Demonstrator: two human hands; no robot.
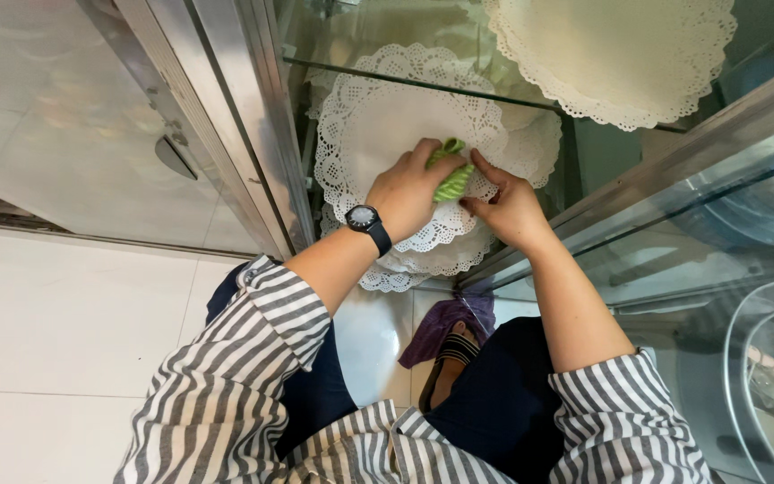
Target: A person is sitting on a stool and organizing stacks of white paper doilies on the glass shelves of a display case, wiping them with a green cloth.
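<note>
Your left hand point(409, 190) and your right hand point(508, 208) meet over a small green cloth point(451, 176), which is bunched into a long roll. Its long axis runs from the lower part, between your two thumbs, up toward the far side, and it leans a little to the left at the top end. The fingers of your left hand are curled and pressed together around the left side of the cloth, with the knuckles over it. Your right thumb and forefinger pinch the lower right part of the roll; the other right fingers are folded under, and I cannot tell if they touch it.

Under your fingers lies a round white paper doily point(378, 116) with a lace edge, on a glass shelf point(494, 92); the cloth rests at its right part. More doilies of the same kind point(423, 260) lie below your wrists on a lower level. Beyond your fingertips, on a higher shelf, is one more cream doily point(611, 45). You wear a black wristwatch point(365, 219) on the left wrist. Behind your right wrist, lower down, a purple cloth point(445, 323) lies near your knee.
</note>
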